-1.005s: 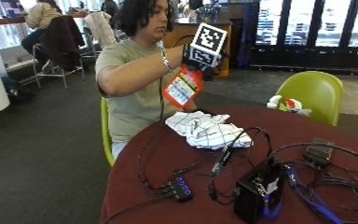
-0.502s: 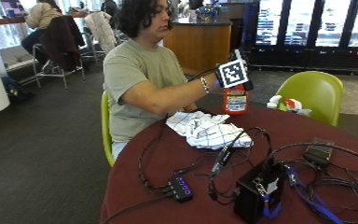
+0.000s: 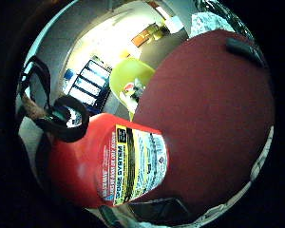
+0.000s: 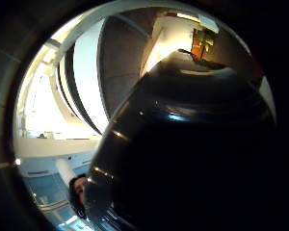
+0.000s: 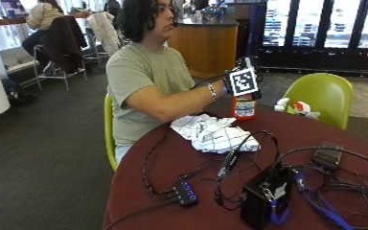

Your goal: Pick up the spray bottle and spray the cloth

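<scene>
A person seated at a round maroon table [image 5: 171, 187] holds the gloved right hand [image 5: 237, 79] at the top of a red spray bottle [image 5: 244, 106], which stands upright on the tabletop directly beneath the fingers. The little-finger palm view shows the bottle's red body and yellow-and-white label pressed close against the palm, its base on the table; the thumb-side view is filled by a dark rounded surface, probably the bottle's head. The hand appears wrapped around the bottle's neck, though the fingers themselves are hidden behind the marker, so how tightly they curl cannot be told. The white checked cloth [image 5: 212, 134] lies crumpled on the table, below and to the wrist side of the fingers, near the bottle but not touching it. The risk from here: a tangle of black cables [image 5: 235, 158] lies just beyond the cloth, so a spray aimed past it could wet them.
</scene>
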`<state>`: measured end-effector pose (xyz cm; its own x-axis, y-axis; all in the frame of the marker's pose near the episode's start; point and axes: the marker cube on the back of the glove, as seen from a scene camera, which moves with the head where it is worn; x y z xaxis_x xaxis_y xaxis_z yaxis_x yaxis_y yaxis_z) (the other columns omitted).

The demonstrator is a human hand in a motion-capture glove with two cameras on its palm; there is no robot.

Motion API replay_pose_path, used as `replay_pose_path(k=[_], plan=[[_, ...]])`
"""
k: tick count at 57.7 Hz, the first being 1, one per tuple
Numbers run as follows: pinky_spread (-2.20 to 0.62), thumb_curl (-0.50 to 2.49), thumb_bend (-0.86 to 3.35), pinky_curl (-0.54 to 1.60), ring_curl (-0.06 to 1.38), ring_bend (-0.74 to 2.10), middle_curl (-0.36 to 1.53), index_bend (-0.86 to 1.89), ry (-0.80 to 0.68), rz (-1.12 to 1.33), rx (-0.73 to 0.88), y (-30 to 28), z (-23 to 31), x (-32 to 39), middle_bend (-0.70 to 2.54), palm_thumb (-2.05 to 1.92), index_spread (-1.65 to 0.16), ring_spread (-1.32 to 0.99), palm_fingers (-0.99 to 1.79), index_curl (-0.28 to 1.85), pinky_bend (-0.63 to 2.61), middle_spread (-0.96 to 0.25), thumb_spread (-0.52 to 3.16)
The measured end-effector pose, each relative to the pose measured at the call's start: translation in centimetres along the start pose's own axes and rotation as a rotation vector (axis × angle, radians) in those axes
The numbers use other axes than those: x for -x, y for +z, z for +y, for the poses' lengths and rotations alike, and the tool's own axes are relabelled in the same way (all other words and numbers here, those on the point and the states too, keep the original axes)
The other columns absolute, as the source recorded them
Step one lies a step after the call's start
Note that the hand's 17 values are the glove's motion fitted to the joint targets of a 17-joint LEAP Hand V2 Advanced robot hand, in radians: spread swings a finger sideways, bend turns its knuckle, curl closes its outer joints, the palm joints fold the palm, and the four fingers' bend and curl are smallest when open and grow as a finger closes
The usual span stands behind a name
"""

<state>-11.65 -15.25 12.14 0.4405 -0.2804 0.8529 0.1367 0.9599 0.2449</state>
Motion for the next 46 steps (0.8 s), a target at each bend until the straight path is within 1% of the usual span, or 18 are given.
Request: replay_pose_path(k=[3, 4, 5, 6, 7, 8, 10, 11, 13, 17, 22, 28, 34, 46], plan=[[-0.19, 0.81, -0.04, 0.40, 0.46, 0.57, 0.53, 0.27, 0.046, 0.021, 0.060, -0.1, 0.0, 0.3, 0.58, 0.95, -0.25, -0.13, 1.30, 0.63, 0.39, -0.09, 0.52], [-0.14, 0.80, -0.05, 0.39, 0.45, 0.55, 0.52, 0.27, 0.058, 0.010, 0.085, -0.3, 0.2, 0.8, 0.56, 0.92, -0.25, -0.11, 1.19, 0.63, 0.35, -0.08, 0.57], [-0.13, 0.79, -0.05, 0.39, 0.45, 0.55, 0.52, 0.27, 0.069, -0.002, 0.108, -0.5, 0.3, 1.5, 0.56, 0.91, -0.25, -0.11, 1.19, 0.63, 0.34, -0.08, 0.58], [-0.08, 0.77, -0.06, 0.37, 0.44, 0.51, 0.51, 0.26, 0.079, -0.012, 0.123, -0.8, 0.4, 2.1, 0.53, 0.86, -0.24, -0.10, 1.03, 0.62, 0.27, -0.06, 0.67], [-0.06, 0.76, -0.06, 0.38, 0.44, 0.50, 0.50, 0.26, 0.089, -0.007, 0.134, -1.2, 0.5, 2.7, 0.52, 0.85, -0.23, -0.09, 1.04, 0.62, 0.26, -0.05, 0.70], [-0.01, 0.73, -0.09, 0.37, 0.42, 0.46, 0.47, 0.26, 0.098, 0.026, 0.150, -1.8, 0.8, 2.9, 0.43, 0.77, -0.24, -0.07, 0.85, 0.61, 0.22, -0.04, 0.75], [0.05, 0.68, -0.10, 0.40, 0.45, 0.44, 0.46, 0.25, 0.111, 0.176, 0.210, -3.5, 2.0, 2.5, 0.33, 0.68, -0.25, -0.05, 0.64, 0.62, 0.25, -0.01, 0.81], [0.08, 0.65, -0.12, 0.42, 0.45, 0.43, 0.43, 0.15, 0.118, 0.262, 0.238, -4.4, 2.6, 2.2, 0.24, 0.62, -0.27, -0.04, 0.44, 0.60, 0.30, 0.01, 0.82], [0.12, 0.62, -0.10, 0.42, 0.44, 0.41, 0.42, 0.13, 0.132, 0.397, 0.259, -6.0, 3.7, 2.2, 0.21, 0.58, -0.29, -0.02, 0.37, 0.59, 0.33, 0.02, 0.86], [0.17, 0.57, -0.07, 0.38, 0.38, 0.35, 0.38, 0.12, 0.164, 0.575, 0.257, -8.5, 5.3, 3.1, 0.16, 0.52, -0.33, 0.00, 0.35, 0.49, 0.33, 0.03, 0.90], [0.19, 0.52, -0.05, 0.35, 0.36, 0.36, 0.36, 0.14, 0.206, 0.729, 0.268, -11.3, 7.6, 4.5, 0.17, 0.49, -0.35, 0.01, 0.33, 0.44, 0.28, 0.05, 0.93], [0.20, 0.48, -0.04, 0.35, 0.35, 0.37, 0.34, 0.16, 0.226, 0.834, 0.256, -13.0, 10.1, 5.8, 0.16, 0.47, -0.38, 0.02, 0.32, 0.40, 0.25, 0.05, 0.95], [0.20, 0.44, -0.03, 0.34, 0.35, 0.35, 0.33, 0.15, 0.252, 0.959, 0.278, -13.9, 11.8, 7.2, 0.18, 0.47, -0.39, 0.03, 0.29, 0.38, 0.24, 0.06, 0.97], [0.19, 0.40, -0.03, 0.34, 0.33, 0.32, 0.32, 0.16, 0.235, 1.089, 0.173, -15.4, 13.2, 9.3, 0.19, 0.47, -0.41, 0.04, 0.27, 0.33, 0.21, 0.06, 0.98]])
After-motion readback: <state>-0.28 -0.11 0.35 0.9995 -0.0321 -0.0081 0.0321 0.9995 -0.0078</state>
